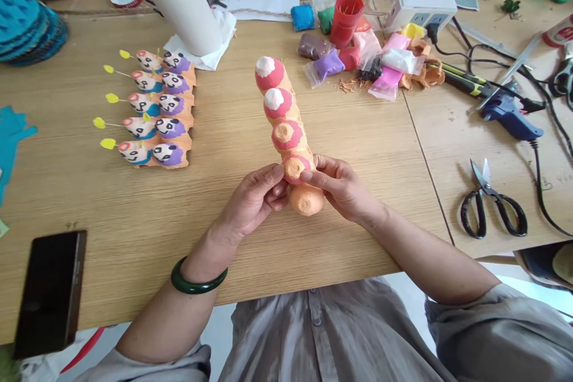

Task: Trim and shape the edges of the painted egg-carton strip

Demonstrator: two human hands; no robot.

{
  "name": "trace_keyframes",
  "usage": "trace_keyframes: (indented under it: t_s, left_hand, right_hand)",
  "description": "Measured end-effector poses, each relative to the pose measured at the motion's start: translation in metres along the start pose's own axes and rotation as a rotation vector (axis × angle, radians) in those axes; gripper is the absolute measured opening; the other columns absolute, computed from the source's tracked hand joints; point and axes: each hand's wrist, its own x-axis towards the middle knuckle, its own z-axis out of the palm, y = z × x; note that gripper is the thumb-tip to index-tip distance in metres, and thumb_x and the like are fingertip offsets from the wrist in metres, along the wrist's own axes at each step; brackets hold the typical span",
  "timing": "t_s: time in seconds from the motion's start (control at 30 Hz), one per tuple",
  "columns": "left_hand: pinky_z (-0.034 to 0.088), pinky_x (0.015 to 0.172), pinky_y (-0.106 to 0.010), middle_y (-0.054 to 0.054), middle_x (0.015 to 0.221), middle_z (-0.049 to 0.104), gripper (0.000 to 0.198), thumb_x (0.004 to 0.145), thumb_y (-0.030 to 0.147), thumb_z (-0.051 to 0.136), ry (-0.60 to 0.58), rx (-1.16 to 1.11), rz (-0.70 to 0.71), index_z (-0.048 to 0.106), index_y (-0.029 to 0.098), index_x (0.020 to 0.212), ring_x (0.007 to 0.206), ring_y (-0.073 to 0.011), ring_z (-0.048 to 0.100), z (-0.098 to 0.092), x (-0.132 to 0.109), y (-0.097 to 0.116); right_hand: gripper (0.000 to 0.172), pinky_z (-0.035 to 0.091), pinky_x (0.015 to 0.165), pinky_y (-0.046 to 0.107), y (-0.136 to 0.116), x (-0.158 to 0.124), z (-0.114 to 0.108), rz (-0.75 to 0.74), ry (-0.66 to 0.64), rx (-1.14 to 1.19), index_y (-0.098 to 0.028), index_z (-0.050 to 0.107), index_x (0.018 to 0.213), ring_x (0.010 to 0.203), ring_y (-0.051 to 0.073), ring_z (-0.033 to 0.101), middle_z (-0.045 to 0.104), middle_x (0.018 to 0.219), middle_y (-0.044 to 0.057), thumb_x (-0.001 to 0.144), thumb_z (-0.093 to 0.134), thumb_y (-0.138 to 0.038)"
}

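Between my two hands is an orange egg-carton strip [294, 110] with a row of rounded bumps, pointing away from me. Its two far bumps carry pink clay with white tops; the two after them have a pink ring round a bare orange tip, and the nearest bump is plain orange. My left hand [257, 197] pinches the strip's left side by the second-nearest bump, thumb on the pink. My right hand [342, 186] grips the opposite side there, its thumb pressed on the same pink ring.
On the left stands a painted egg-carton piece [193, 125] with clay faces and yellow-tipped sticks. A white bottle [179, 6] is behind it, a phone [50, 292] at front left. Clay packets [329, 65], a red cup [347, 21], a glue gun [513, 112] and scissors [481, 191] lie rightward.
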Motion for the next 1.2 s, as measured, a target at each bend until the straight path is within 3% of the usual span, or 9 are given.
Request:
trace_keyframes:
  t_s: [0.2,0.37,0.6,0.77,1.0,1.2]
  left_hand:
    - [0.038,0.044,-0.013,0.006,0.058,0.037,0.055,0.075,0.049,0.092,0.024,-0.042,-0.015,0.051,0.016,0.059,0.051,-0.0041,0.036,-0.001,0.001,0.001]
    - [0.038,0.043,-0.013,0.006,0.058,0.038,0.056,0.074,0.049,0.093,0.033,-0.035,-0.008,0.051,0.016,0.059,0.051,-0.0039,0.035,0.001,0.001,0.002]
    - [0.038,0.042,-0.013,0.006,0.058,0.040,0.052,0.076,0.048,0.093,0.008,-0.022,-0.016,0.055,0.015,0.062,0.051,-0.0041,0.039,0.001,0.000,0.000]
    - [0.037,0.040,-0.012,0.007,0.056,0.037,0.057,0.072,0.049,0.095,0.061,-0.042,-0.021,0.050,0.016,0.060,0.048,-0.0028,0.034,0.001,0.001,0.000]
    - [0.035,0.038,-0.013,0.009,0.053,0.033,0.060,0.070,0.053,0.095,0.068,-0.033,-0.025,0.048,0.017,0.059,0.044,-0.0023,0.032,0.003,-0.001,0.000]
    - [0.037,0.042,-0.013,0.007,0.055,0.038,0.057,0.072,0.052,0.094,0.070,-0.028,-0.006,0.051,0.016,0.060,0.048,-0.0032,0.035,0.005,-0.001,-0.002]
  right_hand:
    - [0.034,0.055,0.070,0.029,0.002,0.001,-0.002,0.009,0.065,-0.032,-0.020,0.072,0.080,0.071,0.015,0.064,0.071,0.078,0.001,0.081,0.086,-0.050]
    - [0.035,0.050,0.066,0.027,0.004,0.001,-0.003,-0.004,0.084,-0.058,-0.020,0.068,0.075,0.065,0.012,0.057,0.064,0.072,-0.002,0.080,0.087,-0.049]
    - [0.030,0.056,0.071,0.029,0.003,0.002,-0.003,0.034,0.008,0.034,-0.021,0.067,0.079,0.065,0.013,0.060,0.069,0.073,-0.002,0.081,0.086,-0.044]
    - [0.035,0.056,0.070,0.028,0.002,0.002,-0.002,0.094,0.074,0.033,-0.020,0.068,0.079,0.069,0.015,0.062,0.072,0.076,0.001,0.078,0.087,-0.049]
    - [0.031,0.058,0.079,0.028,0.004,0.003,-0.005,0.029,0.023,-0.013,-0.019,0.074,0.087,0.077,0.015,0.069,0.075,0.080,0.000,0.076,0.092,-0.041]
    - [0.034,0.058,0.075,0.027,0.007,0.005,-0.010,0.010,0.040,-0.059,-0.018,0.070,0.082,0.073,0.013,0.069,0.074,0.079,-0.001,0.077,0.093,-0.042]
